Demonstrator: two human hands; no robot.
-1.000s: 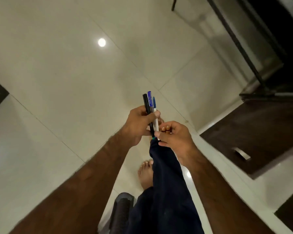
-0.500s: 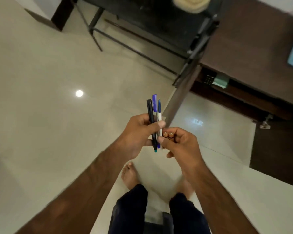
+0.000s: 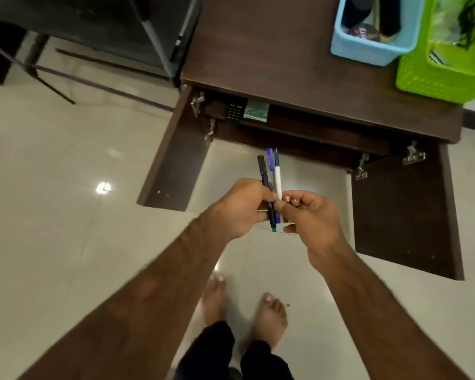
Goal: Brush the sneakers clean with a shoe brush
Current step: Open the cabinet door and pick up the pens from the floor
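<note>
Your left hand [image 3: 239,209] is at the centre of the frame, its fingers curled round three pens [image 3: 270,174] that stand upright: a black one, a purple one and a white one with a blue cap. Your right hand [image 3: 313,218], just to the right and touching them at the thumb, is curled too, pinching two small gold-tipped pieces [image 3: 291,200]; what they are I cannot tell.

Neither sneakers nor a shoe brush show anywhere in the frame, so the brushing has not begun.

Across the upper half stands a dark wooden cabinet [image 3: 272,50] with both doors swung open, the left door [image 3: 176,154] and the right door [image 3: 403,215]. On its top, in the upper right corner, sit a blue basket [image 3: 368,50] and a green basket [image 3: 444,75]; the blue one holds dark things too blurred to name.

As I judge it, you are clearing your hands. Do it tidily. Lower the pens together into one place, a basket or the open shelf, so none rolls onto the pale floor [image 3: 52,215] by your bare feet. Then set the small pieces down apart from them. With both hands free, look for the brush and the shoes.
</note>
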